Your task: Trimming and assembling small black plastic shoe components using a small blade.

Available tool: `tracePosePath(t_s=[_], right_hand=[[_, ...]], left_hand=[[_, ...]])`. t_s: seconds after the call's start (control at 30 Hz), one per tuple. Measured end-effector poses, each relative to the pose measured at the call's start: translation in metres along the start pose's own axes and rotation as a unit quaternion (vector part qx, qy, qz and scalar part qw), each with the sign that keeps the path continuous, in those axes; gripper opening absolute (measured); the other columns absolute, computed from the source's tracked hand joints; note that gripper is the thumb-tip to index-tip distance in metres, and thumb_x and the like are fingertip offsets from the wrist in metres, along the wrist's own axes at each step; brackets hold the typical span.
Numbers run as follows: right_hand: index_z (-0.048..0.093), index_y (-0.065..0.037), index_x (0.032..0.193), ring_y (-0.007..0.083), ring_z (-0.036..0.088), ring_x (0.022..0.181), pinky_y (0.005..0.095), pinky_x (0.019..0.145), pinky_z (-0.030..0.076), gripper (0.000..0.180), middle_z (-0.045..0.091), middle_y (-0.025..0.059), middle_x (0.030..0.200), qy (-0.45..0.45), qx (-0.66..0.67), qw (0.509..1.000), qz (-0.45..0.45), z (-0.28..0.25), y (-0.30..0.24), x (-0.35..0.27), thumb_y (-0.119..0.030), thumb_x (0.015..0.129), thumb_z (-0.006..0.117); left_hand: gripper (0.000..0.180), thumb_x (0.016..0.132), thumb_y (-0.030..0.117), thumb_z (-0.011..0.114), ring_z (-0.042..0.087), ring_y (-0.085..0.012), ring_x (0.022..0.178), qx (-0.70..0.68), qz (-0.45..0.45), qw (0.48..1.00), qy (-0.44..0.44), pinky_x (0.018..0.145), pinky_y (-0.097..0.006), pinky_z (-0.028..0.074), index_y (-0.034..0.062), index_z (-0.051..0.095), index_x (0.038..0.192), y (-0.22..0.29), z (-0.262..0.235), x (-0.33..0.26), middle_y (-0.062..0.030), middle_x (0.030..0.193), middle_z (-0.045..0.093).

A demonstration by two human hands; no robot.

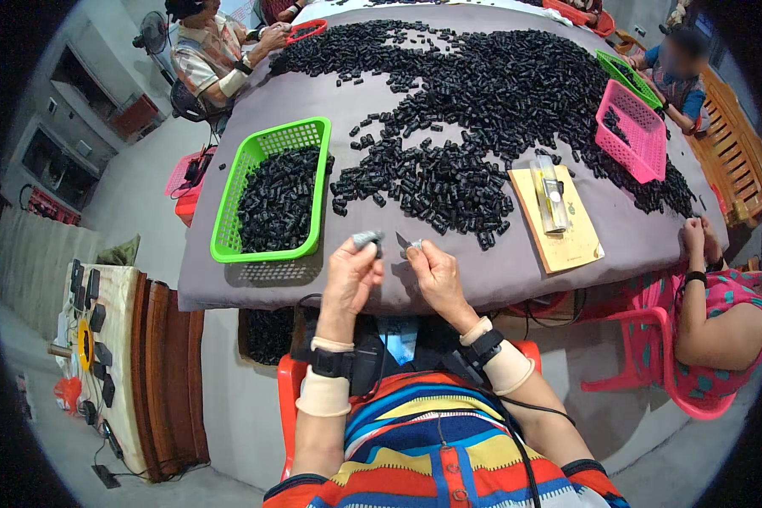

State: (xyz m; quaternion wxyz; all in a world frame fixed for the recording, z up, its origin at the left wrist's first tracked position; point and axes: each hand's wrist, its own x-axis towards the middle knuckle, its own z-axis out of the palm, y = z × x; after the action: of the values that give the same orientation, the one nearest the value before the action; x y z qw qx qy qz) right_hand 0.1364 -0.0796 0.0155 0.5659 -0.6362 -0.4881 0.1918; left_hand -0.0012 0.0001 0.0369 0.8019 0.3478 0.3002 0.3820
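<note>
My left hand [352, 275] is closed over the near edge of the grey-covered table [262, 292], a pale grey wrap on a fingertip. A small black piece [379, 251], partly hidden, is pinched in its fingers. Just to the right, my right hand [437, 278] grips a small dark pointed blade [403, 240], its tip toward the left hand; grey wrap covers a fingertip here too. The hands are slightly apart. Beyond them lies a heap of short black cylindrical pieces [449, 190]. A green basket [324, 190] left of my hands holds many such pieces.
Right of the near heap, a yellowish notebook [567, 245] bears a clear case [551, 199]. Pink [639, 144] and green baskets [605, 63] stand at the far right. Co-workers sit around the table, one by a pink chair [622, 356]. A black cable runs along my right arm.
</note>
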Motion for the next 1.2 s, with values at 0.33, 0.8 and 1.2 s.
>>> tracePosePath(t_s=[0.33, 0.8, 1.2], right_hand=[[0.045, -0.001, 0.070, 0.0336, 0.052, 0.055, 0.0391, 0.049, 0.037, 0.029, 0.052, 0.0165, 0.061, 0.000, -0.002, 1.000, 0.003, -0.002, -0.001, 0.002, -0.023, 0.087, 0.055], [0.045, -0.001, 0.070, 0.0323, 0.049, 0.052, 0.0379, 0.049, 0.037, 0.030, 0.050, 0.0168, 0.061, -0.007, 0.031, 0.999, -0.006, -0.005, -0.003, 0.001, -0.022, 0.088, 0.054], [0.045, 0.000, 0.070, 0.0245, 0.040, 0.046, 0.0354, 0.046, 0.035, 0.030, 0.047, 0.0163, 0.057, 0.028, 0.070, 0.997, 0.031, -0.004, 0.004, 0.003, -0.022, 0.089, 0.054]], left_hand=[[0.032, 0.078, 0.005, 0.063, 0.049, -0.0050, 0.048, 0.373, 0.262, 0.851, 0.260, 0.039, -0.018, 0.037, 0.0016, 0.058, 0.109, 0.112, -0.007, 0.028, -0.0009, 0.076, 0.056], [0.018, 0.071, -0.004, 0.052, 0.056, -0.0358, 0.087, 0.686, 0.304, 0.661, -0.005, 0.075, -0.042, 0.045, 0.0019, 0.060, 0.086, 0.008, 0.008, 0.103, -0.0153, 0.094, 0.054], [0.010, 0.091, 0.010, 0.049, 0.049, -0.0066, 0.046, 0.128, -0.001, 0.991, -0.032, 0.037, -0.018, 0.037, 0.0033, 0.056, 0.095, -0.015, 0.007, 0.044, -0.0038, 0.065, 0.056]])
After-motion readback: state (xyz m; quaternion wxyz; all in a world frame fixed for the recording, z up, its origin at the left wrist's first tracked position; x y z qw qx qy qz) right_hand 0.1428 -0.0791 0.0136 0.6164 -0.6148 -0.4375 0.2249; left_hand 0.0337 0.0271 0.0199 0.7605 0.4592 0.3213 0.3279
